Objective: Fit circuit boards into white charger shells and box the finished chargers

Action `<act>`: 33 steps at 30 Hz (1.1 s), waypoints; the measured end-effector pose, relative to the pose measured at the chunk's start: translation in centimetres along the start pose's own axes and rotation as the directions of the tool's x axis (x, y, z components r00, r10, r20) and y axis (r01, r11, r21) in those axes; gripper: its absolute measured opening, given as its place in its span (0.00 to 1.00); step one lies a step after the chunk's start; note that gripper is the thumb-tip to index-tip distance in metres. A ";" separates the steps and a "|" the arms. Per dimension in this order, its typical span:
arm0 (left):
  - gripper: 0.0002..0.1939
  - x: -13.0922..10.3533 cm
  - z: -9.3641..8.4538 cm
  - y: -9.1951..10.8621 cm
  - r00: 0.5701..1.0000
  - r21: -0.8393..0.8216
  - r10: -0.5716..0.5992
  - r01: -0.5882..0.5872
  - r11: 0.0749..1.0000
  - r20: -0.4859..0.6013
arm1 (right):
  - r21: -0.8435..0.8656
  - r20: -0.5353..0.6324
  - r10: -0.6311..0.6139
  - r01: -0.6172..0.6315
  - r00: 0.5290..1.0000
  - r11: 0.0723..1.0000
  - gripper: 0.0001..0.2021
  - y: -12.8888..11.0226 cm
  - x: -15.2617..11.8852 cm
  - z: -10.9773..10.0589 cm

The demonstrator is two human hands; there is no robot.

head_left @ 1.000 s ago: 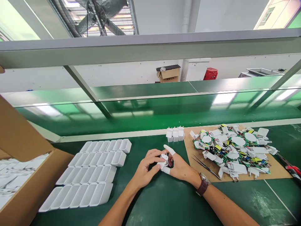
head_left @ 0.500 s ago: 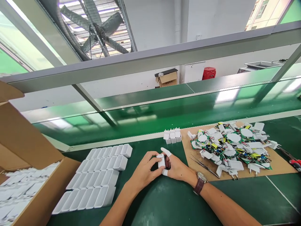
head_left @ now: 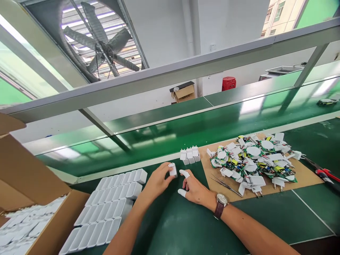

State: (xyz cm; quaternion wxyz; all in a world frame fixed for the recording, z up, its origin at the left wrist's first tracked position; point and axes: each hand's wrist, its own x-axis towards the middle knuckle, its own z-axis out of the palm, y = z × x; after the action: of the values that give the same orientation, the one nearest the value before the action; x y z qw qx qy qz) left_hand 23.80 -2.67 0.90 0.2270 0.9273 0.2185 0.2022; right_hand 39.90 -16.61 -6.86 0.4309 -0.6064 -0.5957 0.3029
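Observation:
My left hand (head_left: 158, 180) grips a small white plastic charger housing (head_left: 173, 170) between thumb and fingers, above the green bench. To its right, my right hand (head_left: 193, 186) is apart from the housing, thumb and index finger spread, with white finger cots on both. Several similar white housings with prongs (head_left: 190, 155) stand in a short row just beyond my hands. Left of my left hand lie rows of open white plastic cases (head_left: 107, 209). On a brown cardboard sheet (head_left: 220, 189) at the right sits a pile of green circuit boards with white plug parts (head_left: 253, 159).
An open cardboard box (head_left: 57, 221) filled with white parts stands at the far left. Metal tweezers (head_left: 225, 185) lie on the sheet's near edge. Red-handled pliers (head_left: 318, 171) rest at the right. A raised ledge and metal rail (head_left: 170, 74) run behind the bench.
My right hand has let go of the white housing and opened. My left hand has carried it a little left, away from the right hand. The camera view has shifted slightly.

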 end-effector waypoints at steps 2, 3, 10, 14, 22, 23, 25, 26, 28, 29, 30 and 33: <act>0.06 2.1 0.3 -1.0 0.999 0.005 -0.028 0.028 1.000 -0.032 | -0.033 -0.006 -0.008 0.008 1.000 0.999 0.32 -0.4 -0.1 -0.2; 0.06 3.1 0.5 -1.3 0.999 0.006 -0.037 0.037 0.999 -0.034 | -0.050 -0.005 -0.014 0.013 1.000 0.999 0.31 -0.6 -0.2 -0.3; 0.12 6.0 3.6 -1.7 0.997 -0.004 -0.050 0.050 0.999 -0.058 | -0.163 0.019 -0.086 0.088 0.996 0.983 0.26 -1.1 -0.4 -0.6; 0.19 4.4 1.7 -2.1 0.993 0.026 -0.077 0.079 0.997 -0.089 | -0.192 0.001 -0.149 0.147 0.989 0.970 0.23 -0.5 -0.2 -0.4; 0.15 -3.3 -9.0 -5.5 0.930 0.473 -0.176 0.319 0.821 -0.322 | -0.141 -0.006 -0.217 0.214 0.976 0.967 0.20 0.6 -0.1 -0.1; 0.13 -4.2 -9.1 -5.9 0.936 0.530 -0.196 0.328 0.782 -0.291 | -0.141 -0.007 -0.212 0.209 0.977 0.968 0.20 0.5 -0.1 -0.1; 0.11 -5.7 -8.6 -6.6 0.942 0.620 -0.248 0.336 0.709 -0.226 | -0.158 0.007 -0.204 0.202 0.979 0.967 0.19 0.3 -0.1 -0.2; 0.10 -6.0 -8.1 -6.8 0.940 0.652 -0.277 0.338 0.678 -0.199 | -0.173 0.019 -0.197 0.197 0.980 0.965 0.19 0.2 0.0 -0.2; 0.08 -6.2 -7.0 -6.8 0.936 0.695 -0.314 0.333 0.637 -0.160 | -0.201 0.045 -0.166 0.172 0.985 0.964 0.18 -0.2 0.0 -0.3; 0.09 -6.0 -6.4 -6.7 0.940 0.707 -0.307 0.318 0.632 -0.149 | -0.214 0.054 -0.147 0.155 0.988 0.965 0.18 -0.4 0.0 -0.4; 0.11 -5.6 -5.8 -6.5 0.950 0.710 -0.278 0.293 0.640 -0.142 | -0.230 0.064 -0.131 0.142 0.989 0.963 0.19 -0.7 -0.1 -0.5; 0.15 -4.3 -3.7 -5.1 0.988 0.657 -0.087 0.151 0.738 -0.129 | -0.287 0.109 -0.098 0.125 0.989 0.950 0.19 -1.8 -0.3 -1.2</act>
State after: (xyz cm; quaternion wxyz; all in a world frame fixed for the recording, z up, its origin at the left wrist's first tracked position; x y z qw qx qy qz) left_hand 16.89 0.48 0.11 -0.1156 0.9212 0.3450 0.1377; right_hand 40.15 -17.22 -4.80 0.3245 -0.6140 -0.6868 0.2145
